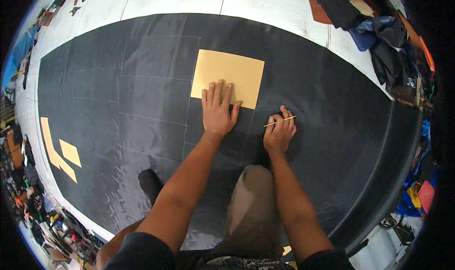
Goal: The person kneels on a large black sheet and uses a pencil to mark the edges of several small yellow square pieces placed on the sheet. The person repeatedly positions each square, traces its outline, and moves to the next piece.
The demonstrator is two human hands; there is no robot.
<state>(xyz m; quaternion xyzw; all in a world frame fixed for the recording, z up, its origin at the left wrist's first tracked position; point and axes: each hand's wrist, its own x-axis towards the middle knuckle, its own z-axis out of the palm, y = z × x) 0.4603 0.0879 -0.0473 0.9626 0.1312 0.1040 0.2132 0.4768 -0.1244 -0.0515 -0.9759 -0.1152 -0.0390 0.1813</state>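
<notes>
one card (228,76) under flat, spread left hand (218,111) fingers; right hand (279,133) fingers pinch one stick (280,121), resting on black sheet (142,99).

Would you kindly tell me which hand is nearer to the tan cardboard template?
Left. The left hand presses flat on the tan cardboard template; the right hand, holding a thin yellow stick, rests beside its lower right corner.

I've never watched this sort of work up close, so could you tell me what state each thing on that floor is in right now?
Left hand: flat, fingers spread, pressing on the square card.
Right hand: closed around a thin yellow stick.
Yellow square card: lying flat on the dark sheet.
Thin yellow stick: held nearly level, just right of the card.
Dark sheet: spread flat, marked with pale lines.
Yellow cut pieces: lying loose at the left.
</notes>
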